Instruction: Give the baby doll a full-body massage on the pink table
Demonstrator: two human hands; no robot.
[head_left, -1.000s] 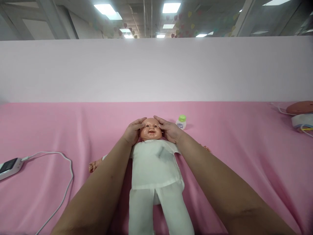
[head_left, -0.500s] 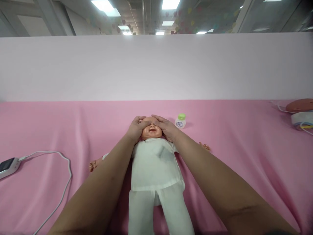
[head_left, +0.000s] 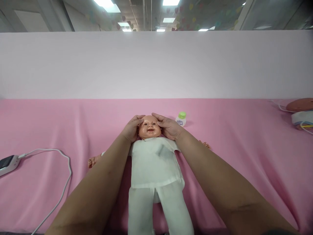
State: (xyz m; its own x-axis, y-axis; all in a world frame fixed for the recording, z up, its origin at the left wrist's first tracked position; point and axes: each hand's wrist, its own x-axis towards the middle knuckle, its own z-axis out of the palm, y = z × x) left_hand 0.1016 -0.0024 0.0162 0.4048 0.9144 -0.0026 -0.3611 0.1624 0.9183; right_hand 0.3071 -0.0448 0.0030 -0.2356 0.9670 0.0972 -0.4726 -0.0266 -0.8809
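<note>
A baby doll (head_left: 156,163) in a white top and trousers lies on its back on the pink cloth, arms spread and head away from me. Around the left side of its head curves my left hand (head_left: 133,128), thumb at the temple and fingers along the side. My right hand (head_left: 169,126) cups the opposite side, its thumb beside the doll's eye and its fingers reaching over the top. The doll's eyes, nose and mouth show between my hands. Just beyond my right hand stands a small clear bottle (head_left: 181,120) with a green cap, partly covered by it.
On the left, a white device (head_left: 9,164) with a dark screen trails a white cable (head_left: 69,169) over the pink cloth (head_left: 44,127). At the right edge lie a brown rounded object (head_left: 300,104) and a white, blue-edged item (head_left: 302,118). A white panel (head_left: 156,65) rises behind.
Both thumbs have slid outward from the doll's brow to its temples, uncovering its eyes. My hands are farther apart but still on its head. The view has shifted slightly.
</note>
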